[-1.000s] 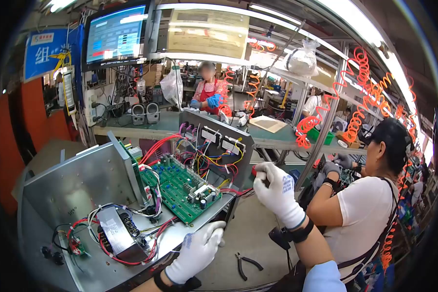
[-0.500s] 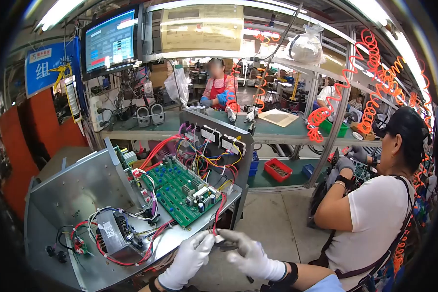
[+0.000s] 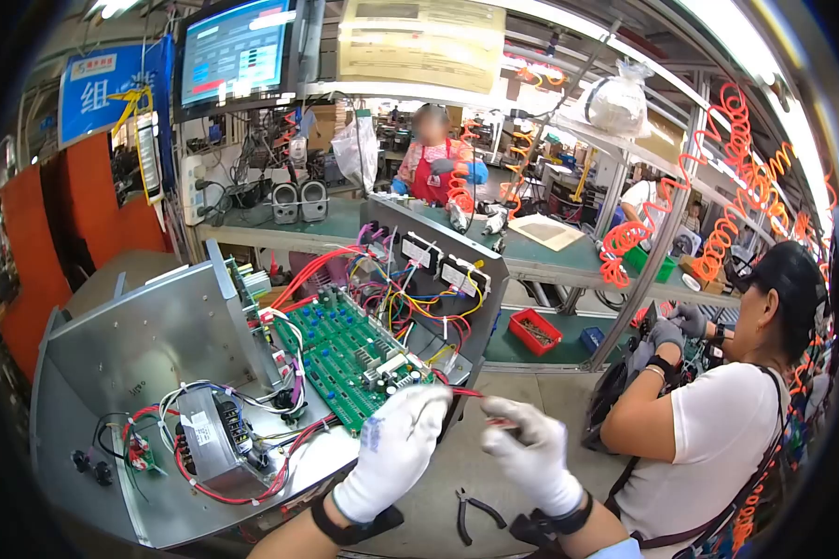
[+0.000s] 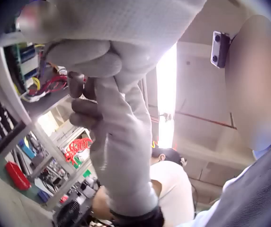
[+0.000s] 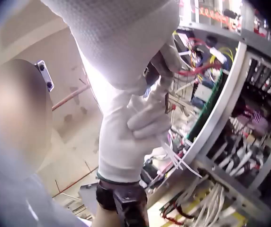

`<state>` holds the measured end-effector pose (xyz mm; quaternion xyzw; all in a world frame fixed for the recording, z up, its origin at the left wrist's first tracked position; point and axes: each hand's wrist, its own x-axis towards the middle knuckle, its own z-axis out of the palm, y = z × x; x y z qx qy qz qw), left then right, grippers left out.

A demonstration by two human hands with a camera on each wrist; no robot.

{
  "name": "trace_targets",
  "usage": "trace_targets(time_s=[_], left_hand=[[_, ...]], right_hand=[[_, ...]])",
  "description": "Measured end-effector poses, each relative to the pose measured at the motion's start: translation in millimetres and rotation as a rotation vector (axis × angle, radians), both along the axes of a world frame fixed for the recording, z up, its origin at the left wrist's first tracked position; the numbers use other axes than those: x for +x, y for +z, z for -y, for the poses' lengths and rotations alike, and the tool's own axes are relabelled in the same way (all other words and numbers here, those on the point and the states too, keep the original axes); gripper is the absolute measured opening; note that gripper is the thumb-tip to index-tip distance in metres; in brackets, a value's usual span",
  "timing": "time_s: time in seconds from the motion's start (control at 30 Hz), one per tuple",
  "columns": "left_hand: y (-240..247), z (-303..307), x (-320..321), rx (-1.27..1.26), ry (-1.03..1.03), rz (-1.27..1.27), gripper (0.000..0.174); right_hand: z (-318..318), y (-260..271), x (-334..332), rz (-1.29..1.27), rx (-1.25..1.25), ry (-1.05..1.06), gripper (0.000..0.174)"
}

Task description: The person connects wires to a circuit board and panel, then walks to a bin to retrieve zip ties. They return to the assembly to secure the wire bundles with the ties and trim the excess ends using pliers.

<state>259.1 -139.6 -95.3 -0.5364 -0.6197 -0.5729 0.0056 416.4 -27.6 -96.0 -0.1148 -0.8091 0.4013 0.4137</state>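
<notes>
In the head view my gloved left hand is at the front edge of the metal chassis, fingers curled. White cable ties stick out from under those fingers in the right wrist view. A little to the right, my gloved right hand has bent fingers and pinches red wires that run out from the chassis. The wire ends are hidden in the fingers. Behind the left hand lies a green circuit board with blue and white parts. A silver transformer sits in the chassis at left.
Black-handled cutters lie below and between the hands. A person in a white shirt works close by on the right. Behind the chassis stands a green bench with a red bin lower down and coiled orange hoses above.
Half a second ago my hands met low in front of the chassis, around the red wires. They are now apart and higher in the view, with the right hand moved rightward.
</notes>
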Motion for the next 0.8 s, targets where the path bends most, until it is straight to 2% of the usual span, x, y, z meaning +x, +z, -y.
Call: trace_targets(time_s=[0.03, 0.07, 0.1, 0.13, 0.17, 0.23, 0.27, 0.3, 0.33, 0.37, 0.43, 0.5, 0.53, 0.57, 0.63, 0.7, 0.73, 0.77, 0.8], left_hand=[[-2, -10, 3, 0.013, 0.007, 0.009, 0.024], [-7, -26, 4, 0.113, -0.033, -0.015, 0.026], [-13, -43, 3, 0.217, -0.07, -0.037, 0.028], [-31, -57, 4, 0.049, -0.28, 0.183, 0.032], [-41, -66, 9, 0.105, -0.545, 0.436, 0.031], [-42, -69, 13, -0.013, -0.357, 0.419, 0.031], [-40, -72, 10, -0.002, -0.361, 0.42, 0.031], [-39, -74, 5, -0.004, -0.308, 0.294, 0.03], [-38, -74, 2, -0.004, -0.253, 0.17, 0.03], [-35, -74, 0, 0.005, -0.255, 0.175, 0.03], [-29, -76, -6, -0.105, -0.248, 0.225, 0.029], [-33, -81, -6, -0.079, -0.258, 0.235, 0.028], [-38, -82, -5, -0.007, -0.304, 0.33, 0.026], [-41, -83, -4, 0.064, -0.35, 0.422, 0.024], [-40, -78, -10, 0.107, -0.385, 0.417, 0.026], [-44, -77, -9, 0.113, -0.469, 0.644, 0.027], [-42, -75, -9, 0.195, -0.412, 0.521, 0.027], [-41, -72, -10, 0.187, -0.409, 0.522, 0.027], [-40, -71, -11, 0.174, -0.427, 0.555, 0.027]], right_hand=[[-2, 7, 9, 0.043, -0.429, 0.113, 0.034], [-2, 14, 12, 0.057, -0.413, 0.118, 0.034], [-2, 22, 15, 0.041, -0.572, 0.257, 0.037], [-2, 28, 15, 0.028, -0.732, 0.392, 0.039], [-3, 33, 8, 0.047, -0.712, 0.389, 0.039], [-11, 37, -15, -0.011, -0.404, 0.092, 0.051], [-30, 35, -16, 0.267, 0.264, -0.138, 0.063], [-36, 32, -20, 0.27, 0.266, -0.143, 0.063], [-39, 30, -23, 0.556, 0.618, -0.305, 0.062], [-40, 32, -25, 0.842, 0.978, -0.464, 0.062], [-34, 41, -23, 0.931, 0.961, -0.509, 0.064], [-26, 55, -13, 0.673, 0.43, -0.305, 0.064], [-38, 43, -12, 0.432, -0.051, 0.007, 0.064], [-43, 42, -5, 0.437, -0.045, 0.007, 0.064], [-37, 48, 3, 0.347, -0.864, 0.461, 0.064], [-25, 42, -3, 0.283, -0.922, 0.478, 0.066], [-16, 46, -8, 0.169, -0.924, 0.621, 0.066], [-9, 50, -13, 0.049, -0.921, 0.762, 0.066], [-6, 54, -17, 0.038, -0.924, 0.777, 0.065]])
